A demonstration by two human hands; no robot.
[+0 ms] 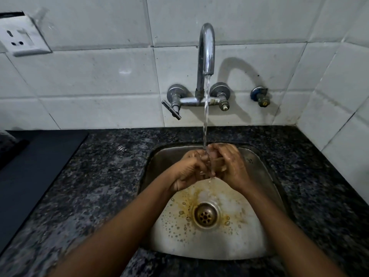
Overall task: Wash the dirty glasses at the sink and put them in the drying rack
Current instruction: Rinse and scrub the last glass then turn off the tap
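Observation:
A clear glass (214, 163) is held between both hands over the steel sink (257, 162), right under the running stream from the tap (206, 50). My left hand (189, 172) grips its left side and my right hand (233, 166) wraps its right side. Fingers cover most of the glass; only a brownish transparent part shows. Water spills off the hands into the basin, which has brown stains and bubbles around the drain (205, 214).
Dark speckled granite counter (103, 176) surrounds the sink. A black mat or tray (34, 166) lies at the left. White tiled wall behind carries a socket (22, 37) and a spare valve (261, 96). No drying rack is in view.

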